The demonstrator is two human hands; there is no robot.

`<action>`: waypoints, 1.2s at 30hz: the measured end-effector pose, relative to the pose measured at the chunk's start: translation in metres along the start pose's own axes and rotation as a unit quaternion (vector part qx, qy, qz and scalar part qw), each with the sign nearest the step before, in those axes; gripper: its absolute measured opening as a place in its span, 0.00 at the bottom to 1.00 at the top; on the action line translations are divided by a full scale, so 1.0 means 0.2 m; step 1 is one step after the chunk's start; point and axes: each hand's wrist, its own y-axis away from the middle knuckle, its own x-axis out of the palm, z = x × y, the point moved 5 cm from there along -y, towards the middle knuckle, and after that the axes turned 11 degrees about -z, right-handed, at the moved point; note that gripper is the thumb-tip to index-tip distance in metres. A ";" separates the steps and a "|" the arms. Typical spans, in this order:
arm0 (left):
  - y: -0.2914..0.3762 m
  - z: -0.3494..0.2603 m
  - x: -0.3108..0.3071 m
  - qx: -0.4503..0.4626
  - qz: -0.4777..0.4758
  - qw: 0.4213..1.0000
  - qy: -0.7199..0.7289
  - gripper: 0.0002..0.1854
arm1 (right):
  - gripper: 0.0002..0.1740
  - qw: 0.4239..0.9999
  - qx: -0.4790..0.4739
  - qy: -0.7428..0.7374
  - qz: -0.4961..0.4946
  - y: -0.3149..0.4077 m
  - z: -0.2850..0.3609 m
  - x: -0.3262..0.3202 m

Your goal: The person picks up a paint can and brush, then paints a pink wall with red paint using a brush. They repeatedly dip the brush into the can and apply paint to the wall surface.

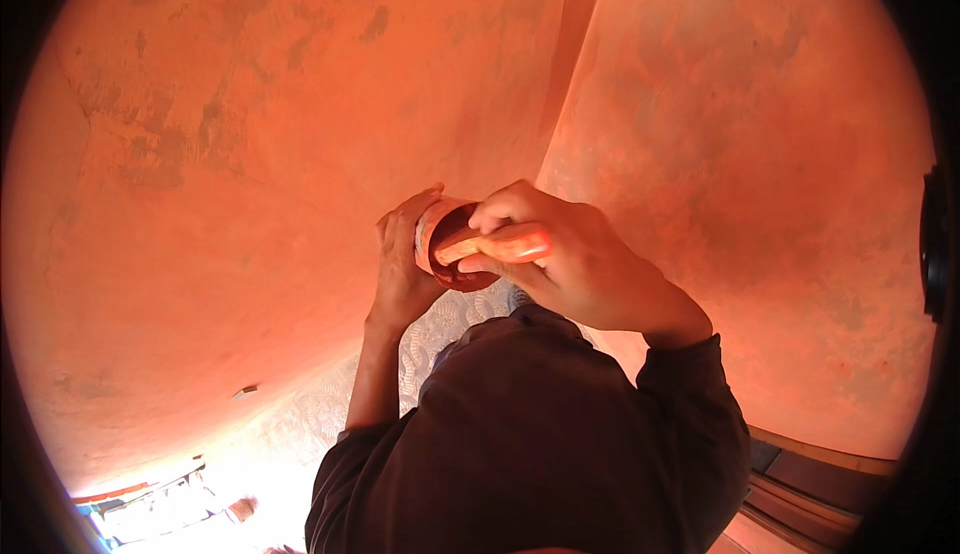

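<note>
My left hand (405,254) grips a small round paint can (425,243) by its outer side, with the can's mouth tilted toward me. In my right hand (577,261) is a paintbrush with a smeared wooden handle (510,243). Its lower part reaches into the can, so the bristles are hidden. Dark red paint coats the inner wall (450,273) that shows. Both hands meet in front of my chest, close to the corner of two walls.
Orange-painted walls with darker patches rise on the left (262,126) and right (750,141). Patterned floor paving (427,336) shows below. A small bucket-like container (241,510) stands in bright light at lower left. Dark reddish-brown framing (810,490) sits at lower right.
</note>
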 end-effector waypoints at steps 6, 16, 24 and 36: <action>0.01 0.01 -0.01 -0.016 0.006 1.000 0.004 0.62 | 0.09 1.000 0.001 0.007 0.019 -0.05 -0.04 0.12; 0.02 -0.05 0.01 0.033 -0.009 0.999 -0.032 0.60 | 0.04 0.999 0.019 0.034 0.010 0.00 -0.10 0.19; 0.08 -0.10 0.11 0.018 0.007 1.000 -0.025 0.62 | 0.05 0.998 0.042 0.043 -0.015 0.11 -0.10 0.12; 0.18 -0.11 0.30 -0.080 0.014 0.997 0.005 0.54 | 0.19 0.949 0.068 0.008 -0.307 0.32 -0.22 -0.20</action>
